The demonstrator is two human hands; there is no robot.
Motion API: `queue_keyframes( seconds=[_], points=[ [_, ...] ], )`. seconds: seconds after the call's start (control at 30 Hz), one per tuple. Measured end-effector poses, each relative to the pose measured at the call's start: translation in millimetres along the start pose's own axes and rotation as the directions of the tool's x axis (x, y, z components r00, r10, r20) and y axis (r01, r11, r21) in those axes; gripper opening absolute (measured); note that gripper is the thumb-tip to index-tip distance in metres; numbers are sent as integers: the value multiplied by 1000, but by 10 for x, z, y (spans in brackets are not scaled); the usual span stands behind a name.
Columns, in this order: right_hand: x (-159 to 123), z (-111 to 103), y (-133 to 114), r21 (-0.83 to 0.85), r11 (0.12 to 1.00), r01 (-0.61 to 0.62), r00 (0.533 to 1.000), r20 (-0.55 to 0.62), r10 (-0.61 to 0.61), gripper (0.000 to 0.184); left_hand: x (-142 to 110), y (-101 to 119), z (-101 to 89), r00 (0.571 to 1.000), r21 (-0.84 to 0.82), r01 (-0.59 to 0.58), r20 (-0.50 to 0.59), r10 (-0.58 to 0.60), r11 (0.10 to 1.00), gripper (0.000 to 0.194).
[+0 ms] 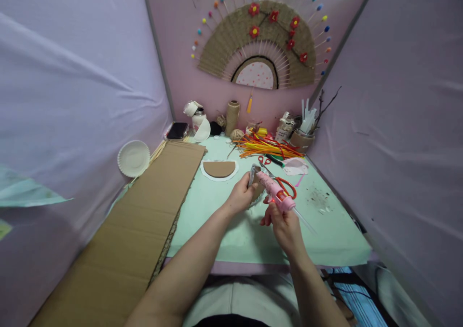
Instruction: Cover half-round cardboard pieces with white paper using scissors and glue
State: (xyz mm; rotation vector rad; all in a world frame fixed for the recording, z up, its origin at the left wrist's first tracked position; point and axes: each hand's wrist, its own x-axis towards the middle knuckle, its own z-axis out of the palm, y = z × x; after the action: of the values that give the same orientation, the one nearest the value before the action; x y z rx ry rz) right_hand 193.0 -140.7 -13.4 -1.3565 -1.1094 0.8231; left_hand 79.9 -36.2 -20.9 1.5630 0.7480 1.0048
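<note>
My right hand (284,223) is closed round the handle of a pink hot glue gun (277,192), with a clear glue stick (306,221) jutting from its back end. Its nozzle points at a small cardboard piece (257,189) with a pale edging. My left hand (241,194) grips that piece, thumb on its near face; part of it is hidden behind hand and gun. Orange-handled scissors (286,186) lie just beyond the gun. To the left, a brown cardboard half-circle (219,169) rests on a larger white half-round piece (219,177).
A long cardboard sheet (152,211) covers the left side. Paper plates (133,158) lean on the left wall. At the back stand a twine spool (232,117), a phone (177,130) and a pot of glue sticks (303,139), behind coloured strips (267,147). A decorated fan (258,42) hangs above.
</note>
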Motion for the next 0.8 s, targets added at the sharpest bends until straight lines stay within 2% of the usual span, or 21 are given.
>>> queue_keyframes(
  seconds=[0.4,0.8],
  points=[
    [2,-2,52,1,1000,0,1000,-24,0,50,13,-37,-2,999,-25,-36,-11,36,999,30],
    [4,1,-3,-91,996,-16,998,-65,10,53,13,-13,8,999,11,-31,-37,32,999,26]
  ],
)
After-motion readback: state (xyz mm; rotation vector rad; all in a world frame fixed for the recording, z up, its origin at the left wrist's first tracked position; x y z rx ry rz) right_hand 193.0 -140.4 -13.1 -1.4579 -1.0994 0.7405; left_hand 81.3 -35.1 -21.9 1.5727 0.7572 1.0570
